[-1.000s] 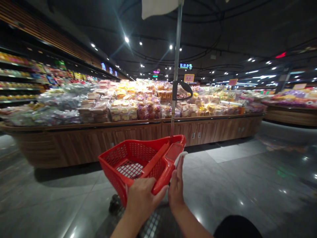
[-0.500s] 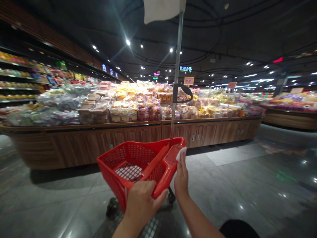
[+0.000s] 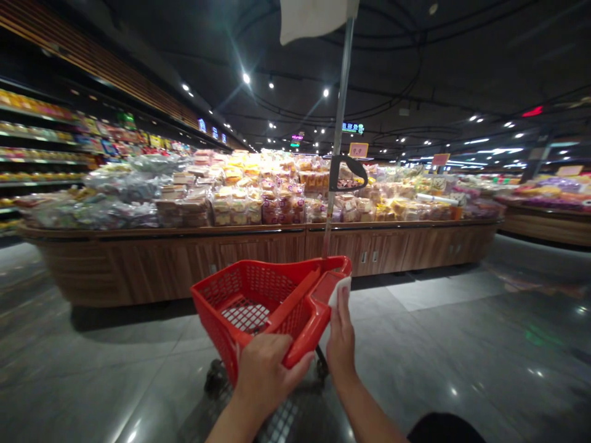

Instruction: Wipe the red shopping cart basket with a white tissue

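A red plastic shopping cart (image 3: 295, 295) stands on the floor in front of me, its basket to the left and its handle toward me. My left hand (image 3: 270, 369) is wrapped round the near end of the handle, thumb along the outer side. Higher on the same handle, my right hand (image 3: 340, 335) presses a white cloth (image 3: 339, 290) against the right edge, beside the flat panel. A metal pole (image 3: 340, 111) rises from the cart's far corner, with a black loop-shaped grip (image 3: 348, 173) on it.
Behind the cart runs a long wooden display counter (image 3: 161, 261) piled with packaged food. Stocked shelves (image 3: 41, 154) line the left side, and another display counter (image 3: 549, 224) is at the right. Grey tiled floor (image 3: 415, 357) surrounds the cart.
The whole view has shifted slightly, so the cart and counter appear farther right. The right hand and cloth have moved slightly down along the handle's edge; the left hand keeps its hold.
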Demonstrator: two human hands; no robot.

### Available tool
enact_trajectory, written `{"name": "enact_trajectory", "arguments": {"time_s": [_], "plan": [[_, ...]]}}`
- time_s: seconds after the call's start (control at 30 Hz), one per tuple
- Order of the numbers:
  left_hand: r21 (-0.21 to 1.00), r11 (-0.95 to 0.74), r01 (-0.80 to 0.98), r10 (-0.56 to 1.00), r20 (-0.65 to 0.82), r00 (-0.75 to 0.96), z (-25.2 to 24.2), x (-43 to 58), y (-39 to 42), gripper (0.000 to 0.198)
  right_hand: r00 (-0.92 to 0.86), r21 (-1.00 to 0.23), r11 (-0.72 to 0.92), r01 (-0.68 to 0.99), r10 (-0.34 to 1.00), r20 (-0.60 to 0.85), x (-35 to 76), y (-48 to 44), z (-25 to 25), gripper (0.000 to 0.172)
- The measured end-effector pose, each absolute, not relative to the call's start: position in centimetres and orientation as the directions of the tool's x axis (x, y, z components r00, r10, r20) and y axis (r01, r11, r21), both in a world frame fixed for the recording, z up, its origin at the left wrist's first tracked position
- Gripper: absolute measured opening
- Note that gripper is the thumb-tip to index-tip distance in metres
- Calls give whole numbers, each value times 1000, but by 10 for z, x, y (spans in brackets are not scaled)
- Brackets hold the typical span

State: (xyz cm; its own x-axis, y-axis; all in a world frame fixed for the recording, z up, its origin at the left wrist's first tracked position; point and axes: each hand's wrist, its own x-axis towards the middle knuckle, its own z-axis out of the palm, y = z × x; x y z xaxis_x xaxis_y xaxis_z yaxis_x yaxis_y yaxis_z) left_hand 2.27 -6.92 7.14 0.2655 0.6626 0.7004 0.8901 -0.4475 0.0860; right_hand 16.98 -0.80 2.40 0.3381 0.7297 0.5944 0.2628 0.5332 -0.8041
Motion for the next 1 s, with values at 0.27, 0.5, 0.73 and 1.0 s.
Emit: {"name": "enact_trajectory", "arguments": {"time_s": [0.27, 0.5, 0.73, 1.0], "plan": [[109, -482, 869, 687, 663, 298, 72, 5, -74, 29, -207, -329, 700, 634, 563, 800, 182, -35, 42, 34], [134, -471, 872, 727, 619, 297, 82, -19, -81, 24, -136, -338, 578, 743, 624, 769, 218, 26, 71, 33], [77, -320, 944, 774, 596, 213, 107, 4, -103, 30, -183, -300, 570, 765, 639, 747, 200, 3, 73, 34], [64, -94, 994, 905, 422, 59, 105, 27, -97, 29, -738, -263, 868, 422, 497, 456, 171, -2, 132, 31]]}}
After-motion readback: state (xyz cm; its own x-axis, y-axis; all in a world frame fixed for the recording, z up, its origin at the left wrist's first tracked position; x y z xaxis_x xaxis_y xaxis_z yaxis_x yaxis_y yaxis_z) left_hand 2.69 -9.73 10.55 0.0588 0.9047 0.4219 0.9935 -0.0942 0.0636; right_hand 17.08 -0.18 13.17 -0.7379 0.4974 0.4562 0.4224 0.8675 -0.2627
